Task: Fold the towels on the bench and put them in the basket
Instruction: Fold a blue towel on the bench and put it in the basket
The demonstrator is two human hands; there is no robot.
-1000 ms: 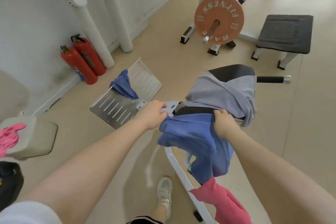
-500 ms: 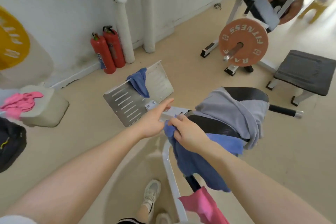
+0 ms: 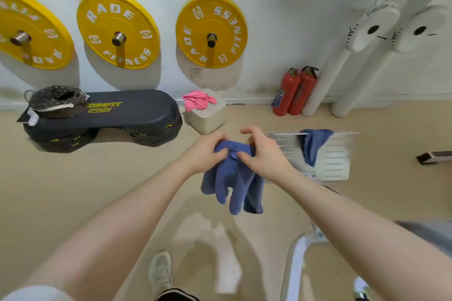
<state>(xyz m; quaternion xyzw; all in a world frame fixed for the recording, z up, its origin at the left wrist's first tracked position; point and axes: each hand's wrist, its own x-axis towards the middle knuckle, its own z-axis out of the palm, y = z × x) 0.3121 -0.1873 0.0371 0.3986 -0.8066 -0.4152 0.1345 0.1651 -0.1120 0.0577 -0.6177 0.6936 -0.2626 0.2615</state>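
Apparently the folding of one towel is only starting: the left hand (image 3: 208, 151) and right hand (image 3: 263, 156) both pinch the bunched top edge of a blue towel (image 3: 233, 178), held in the air above the floor. Next the edge needs spreading flat to find its corners. It hangs crumpled in loose, uneven folds, soft and limp.

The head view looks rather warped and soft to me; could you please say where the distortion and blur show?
Head view: wide-angle bending curves the white wall posts; the right forearm and grey cloth smear at the edge; the blue towel stays fairly sharp.
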